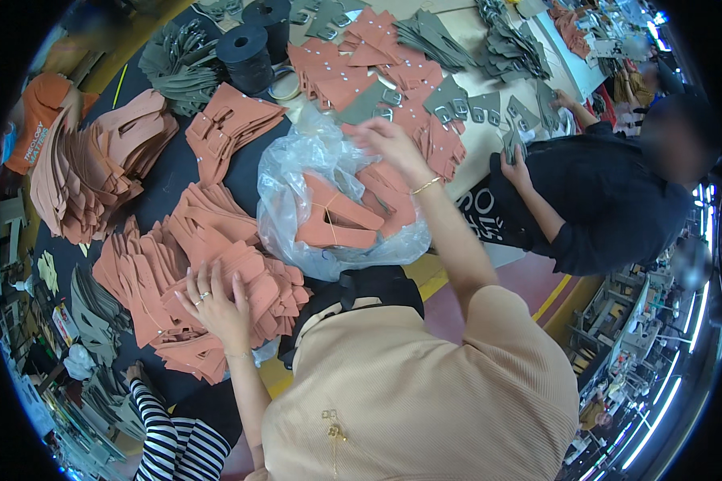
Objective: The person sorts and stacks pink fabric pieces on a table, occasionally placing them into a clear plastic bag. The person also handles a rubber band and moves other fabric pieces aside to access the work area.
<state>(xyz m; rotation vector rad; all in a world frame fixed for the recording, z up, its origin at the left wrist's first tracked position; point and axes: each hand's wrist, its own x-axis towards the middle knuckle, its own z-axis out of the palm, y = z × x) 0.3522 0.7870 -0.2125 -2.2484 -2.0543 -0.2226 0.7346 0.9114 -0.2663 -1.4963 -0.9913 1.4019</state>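
My left hand (217,309) lies with fingers spread on a big pile of salmon-coloured cut pieces (188,240), which look like leather or a similar sheet. A see-through plastic bag (285,172) stands open in front of me. Inside it are more salmon pieces (389,196) and a bundle of salmon pieces (329,216) tied with a thin yellowish cord. My right hand (393,150) is over the far right side of the bag, fingers stretched out and apart. No piece shows in its fingers; whether the fingertips touch the bag I cannot tell.
Further salmon stacks (108,164) stand at the left. Black spools (245,58) and green pieces (180,68) are at the back. Buckled green straps (449,100) lie near a co-worker in black (618,192) at the right. A striped sleeve (168,437) reaches in at lower left.
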